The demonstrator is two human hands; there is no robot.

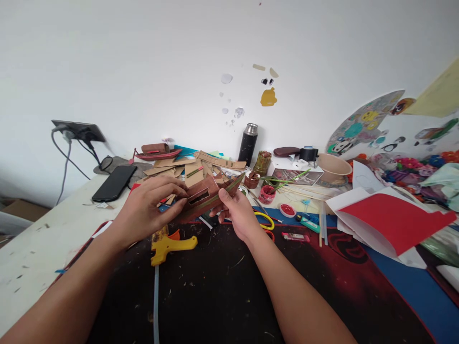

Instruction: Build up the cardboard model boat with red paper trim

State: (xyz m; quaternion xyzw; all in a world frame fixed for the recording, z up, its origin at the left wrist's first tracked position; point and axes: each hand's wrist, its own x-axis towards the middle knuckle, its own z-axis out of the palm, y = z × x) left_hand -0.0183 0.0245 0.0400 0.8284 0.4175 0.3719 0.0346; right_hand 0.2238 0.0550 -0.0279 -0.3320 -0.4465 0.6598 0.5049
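Both hands hold a reddish-brown model boat [201,198] above the dark mat. It is tilted, its pointed end up toward the right, and a rectangular opening shows in its side. My right hand [234,208] grips the hull near that end, thumb on the near side and fingers underneath. At the other end, my left hand [152,205] has its thumb and fingers closed on the boat's edge. Just below lies a yellow hot glue gun [174,246] with a clear glue stick trailing from it.
Cardboard scraps [193,172] are piled behind the hands, beside a second model boat [156,152]. Paint jars [267,194], a black thermos [248,143] and yellow-handled scissors [265,220] stand or lie right of centre. A phone [114,183] lies left; red paper [394,220] is at right.
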